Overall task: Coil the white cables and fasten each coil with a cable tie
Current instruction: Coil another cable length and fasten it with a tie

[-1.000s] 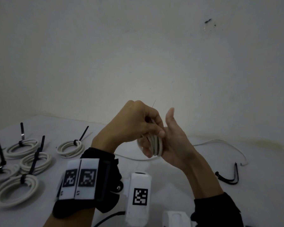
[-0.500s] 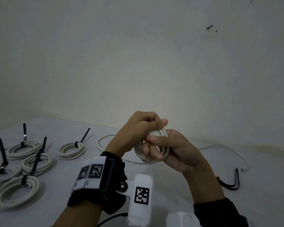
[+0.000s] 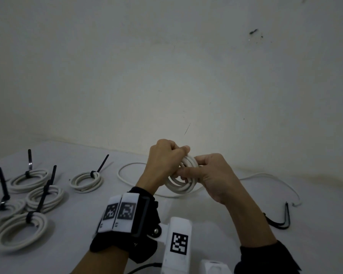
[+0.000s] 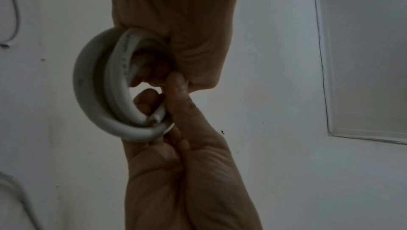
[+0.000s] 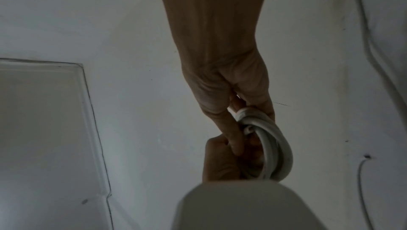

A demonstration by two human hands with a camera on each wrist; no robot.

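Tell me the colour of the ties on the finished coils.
Black. The ties stick up from the white coils at left; the head view shows them best.

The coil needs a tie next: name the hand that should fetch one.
Probably right. The loose cable ties lie beside the right hand, while the left hand can go on gripping the coil.

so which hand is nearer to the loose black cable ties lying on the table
Right. The right hand holds the coil just left of and above the loose black cable ties. The left hand grips the coil's far side, farther from them.
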